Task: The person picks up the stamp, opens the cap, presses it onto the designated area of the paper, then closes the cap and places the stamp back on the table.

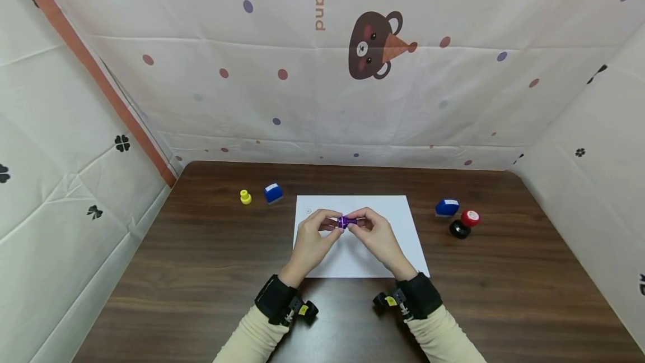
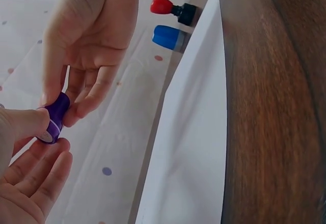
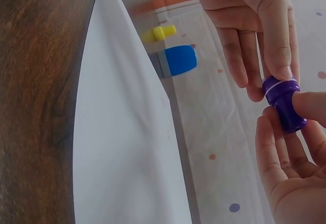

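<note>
Above a white sheet of paper [image 1: 363,256], both hands hold one small purple stamp [image 1: 345,222] lying roughly sideways. My left hand [image 1: 311,245] pinches its wider end, marked by a white ring, between thumb and fingers. On the narrower handle end, my right hand [image 1: 377,238] has its thumb and fingertips. The right wrist view shows the purple stamp [image 3: 285,107] with a thumb on each of its two ends. In the left wrist view, a pale round end face shows on the purple stamp [image 2: 51,127] beside the left thumb. A small faint round mark is on the paper's upper left.
Left of the paper stand a yellow stamp [image 1: 245,197] and a blue stamp [image 1: 273,192]. To its right are another blue stamp [image 1: 447,207] and a red-and-black stamp [image 1: 461,225]. The brown wooden table [image 1: 201,279] meets a patterned white cloth [image 1: 312,105] at the back.
</note>
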The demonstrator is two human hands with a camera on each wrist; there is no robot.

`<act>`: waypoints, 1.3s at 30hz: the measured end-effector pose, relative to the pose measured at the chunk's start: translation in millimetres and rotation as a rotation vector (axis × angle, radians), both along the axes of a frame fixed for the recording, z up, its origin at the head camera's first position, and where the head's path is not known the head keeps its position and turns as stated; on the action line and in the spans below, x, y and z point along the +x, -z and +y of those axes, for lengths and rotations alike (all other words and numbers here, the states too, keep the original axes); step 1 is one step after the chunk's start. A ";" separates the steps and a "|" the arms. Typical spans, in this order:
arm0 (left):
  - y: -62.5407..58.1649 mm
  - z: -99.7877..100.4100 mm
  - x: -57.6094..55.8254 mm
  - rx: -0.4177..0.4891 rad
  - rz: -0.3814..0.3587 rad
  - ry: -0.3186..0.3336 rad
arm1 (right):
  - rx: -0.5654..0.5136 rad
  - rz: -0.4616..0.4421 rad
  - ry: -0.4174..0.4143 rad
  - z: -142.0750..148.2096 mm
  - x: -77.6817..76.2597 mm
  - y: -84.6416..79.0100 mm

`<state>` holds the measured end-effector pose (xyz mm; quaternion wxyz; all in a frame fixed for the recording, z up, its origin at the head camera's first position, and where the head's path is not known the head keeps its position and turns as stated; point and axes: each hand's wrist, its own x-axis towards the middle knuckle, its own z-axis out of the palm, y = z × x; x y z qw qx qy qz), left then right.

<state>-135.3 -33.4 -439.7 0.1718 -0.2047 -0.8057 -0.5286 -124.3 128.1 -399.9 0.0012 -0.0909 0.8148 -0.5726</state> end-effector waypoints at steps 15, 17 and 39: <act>0.9 -7.1 1.3 0.007 -0.001 0.054 | 0.028 -0.015 -0.027 0.6 1.6 0.1; 0.8 -7.9 2.0 0.004 -0.007 0.056 | 0.027 -0.017 -0.032 1.5 0.1 4.6; -2.7 -14.5 5.3 -0.043 -0.019 0.088 | 0.008 -0.010 -0.092 10.7 -8.8 31.6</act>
